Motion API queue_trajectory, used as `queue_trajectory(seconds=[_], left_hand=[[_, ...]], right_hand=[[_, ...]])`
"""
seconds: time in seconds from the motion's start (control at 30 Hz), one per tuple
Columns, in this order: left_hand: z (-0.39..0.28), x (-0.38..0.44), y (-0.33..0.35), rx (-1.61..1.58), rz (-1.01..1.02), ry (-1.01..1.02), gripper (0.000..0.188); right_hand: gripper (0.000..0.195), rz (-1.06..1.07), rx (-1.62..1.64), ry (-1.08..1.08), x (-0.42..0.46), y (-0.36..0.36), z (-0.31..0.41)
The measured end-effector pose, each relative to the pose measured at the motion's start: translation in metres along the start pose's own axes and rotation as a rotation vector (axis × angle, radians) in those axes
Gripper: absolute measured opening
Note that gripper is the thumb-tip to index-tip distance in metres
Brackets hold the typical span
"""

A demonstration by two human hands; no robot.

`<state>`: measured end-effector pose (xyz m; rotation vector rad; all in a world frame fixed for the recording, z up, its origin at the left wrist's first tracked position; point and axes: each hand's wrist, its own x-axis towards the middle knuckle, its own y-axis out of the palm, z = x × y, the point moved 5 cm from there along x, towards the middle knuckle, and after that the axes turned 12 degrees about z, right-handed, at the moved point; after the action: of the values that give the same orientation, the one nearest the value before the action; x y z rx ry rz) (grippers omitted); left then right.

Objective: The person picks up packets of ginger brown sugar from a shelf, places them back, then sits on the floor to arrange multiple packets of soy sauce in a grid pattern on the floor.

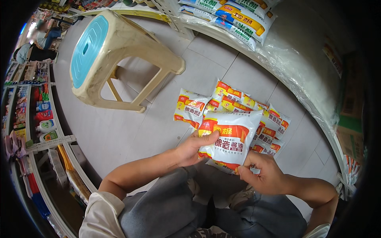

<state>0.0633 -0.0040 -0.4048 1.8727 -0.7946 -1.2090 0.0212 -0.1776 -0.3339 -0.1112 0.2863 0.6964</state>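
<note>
Between my two hands is a plump soy sauce pouch (229, 138) in white, red and yellow, its printed face turned up. My left hand (198, 145) grips its left side, thumb lying on the front and fingers hidden beneath. At the lower right corner, my right hand (259, 169) pinches the pouch between thumb and fingers. Below and beyond it, several matching pouches (269, 132) lie heaped on the grey tiled floor (154, 131). One more pouch (190, 107) rests at the heap's left edge. The held pouch hides part of the heap.
A cream plastic stool (128, 44) with a blue seat stands upper left. White vinegar pouches (238, 20) are stacked on a plastic-covered low shelf (285, 68) curving along the right. Store shelves (56, 119) with packaged goods line the left. People (35, 53) are far off, upper left.
</note>
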Motion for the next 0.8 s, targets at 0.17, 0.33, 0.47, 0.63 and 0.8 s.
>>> queue_trajectory(seconds=[0.17, 0.33, 0.47, 0.63, 0.8], left_hand=[[-0.015, 0.005, 0.001, 0.245, 0.015, 0.102, 0.046], [-0.013, 0.006, -0.001, 0.294, -0.037, 0.110, 0.036], [-0.006, 0.006, 0.001, 0.309, -0.028, 0.066, 0.035], [0.004, 0.008, 0.000, 0.308, -0.030, 0.045, 0.035], [0.008, 0.010, -0.001, 0.423, -0.046, 0.013, 0.040]], right_hand=[[0.022, 0.003, 0.036, 0.143, 0.002, -0.003, -0.030], [0.054, -0.028, 0.294, 0.213, 0.007, -0.011, -0.057], [0.056, -0.101, 0.699, 0.299, 0.015, -0.015, -0.056], [0.052, -0.176, 0.886, 0.416, 0.013, -0.013, -0.073], [0.047, -0.210, 0.898, 0.394, 0.010, -0.010, -0.074]])
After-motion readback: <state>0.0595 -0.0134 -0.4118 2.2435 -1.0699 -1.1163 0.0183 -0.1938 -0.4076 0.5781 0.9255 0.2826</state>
